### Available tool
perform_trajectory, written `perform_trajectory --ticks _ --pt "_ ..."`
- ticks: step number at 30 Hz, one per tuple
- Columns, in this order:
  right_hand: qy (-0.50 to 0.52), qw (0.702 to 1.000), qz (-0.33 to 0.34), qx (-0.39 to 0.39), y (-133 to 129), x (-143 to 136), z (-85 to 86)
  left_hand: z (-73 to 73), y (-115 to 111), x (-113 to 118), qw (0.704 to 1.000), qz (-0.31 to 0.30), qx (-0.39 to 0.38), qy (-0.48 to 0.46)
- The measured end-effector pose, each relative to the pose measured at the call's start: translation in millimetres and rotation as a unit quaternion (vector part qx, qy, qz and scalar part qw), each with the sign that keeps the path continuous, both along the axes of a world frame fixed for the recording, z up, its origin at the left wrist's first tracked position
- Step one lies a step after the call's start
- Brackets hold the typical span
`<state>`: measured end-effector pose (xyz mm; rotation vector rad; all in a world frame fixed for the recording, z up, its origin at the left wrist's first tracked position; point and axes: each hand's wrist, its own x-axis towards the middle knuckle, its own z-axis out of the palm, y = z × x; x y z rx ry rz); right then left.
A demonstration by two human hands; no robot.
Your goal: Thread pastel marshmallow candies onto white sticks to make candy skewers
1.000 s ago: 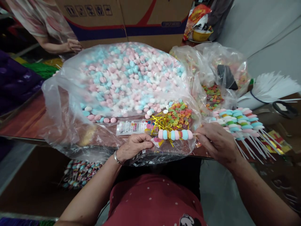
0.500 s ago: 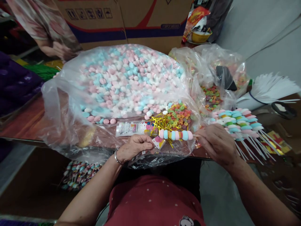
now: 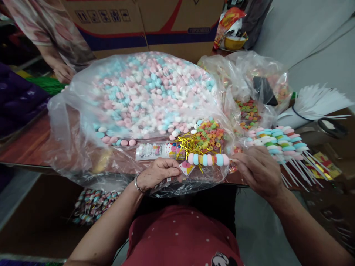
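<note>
My right hand (image 3: 257, 170) pinches the white stick of a marshmallow skewer (image 3: 209, 159), held level above the table's front edge. Pink, blue and white marshmallows alternate on it with thin gummy rings. My left hand (image 3: 161, 171), with a bracelet at the wrist, is closed on the edge of a small printed plastic bag (image 3: 186, 168). The skewer's far end is right by this bag; whether it is inside the bag's mouth I cannot tell. Behind my left hand lie more printed bags (image 3: 155, 150). Gold twist ties (image 3: 186, 146) and loose gummy rings (image 3: 212, 136) lie behind the skewer.
A big clear bag of marshmallows (image 3: 149, 92) covers the table's middle. Finished skewers (image 3: 280, 142) are piled at right, near white sticks (image 3: 318, 99) in a container. A black phone-like object (image 3: 264, 90) rests on another bag. A carton (image 3: 27, 214) stands below left. Another person's hand (image 3: 63, 72) is at far left.
My hands and the skewer have barely moved; the skewer sits about the same beside the small bag. The other person's hand has shifted left and down.
</note>
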<state>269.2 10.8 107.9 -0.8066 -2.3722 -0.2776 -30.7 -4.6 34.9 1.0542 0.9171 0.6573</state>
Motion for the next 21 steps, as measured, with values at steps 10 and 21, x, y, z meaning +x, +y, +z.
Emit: perform_trajectory --ticks 10,21 --pt "-0.01 1.0 0.019 0.011 1.0 3.5 -6.4 -4.5 -1.0 -0.4 1.0 0.031 -0.003 0.002" --pt "-0.032 0.999 0.017 0.035 0.3 10.5 -16.9 4.3 -0.4 0.5 0.989 0.044 0.087 0.107"
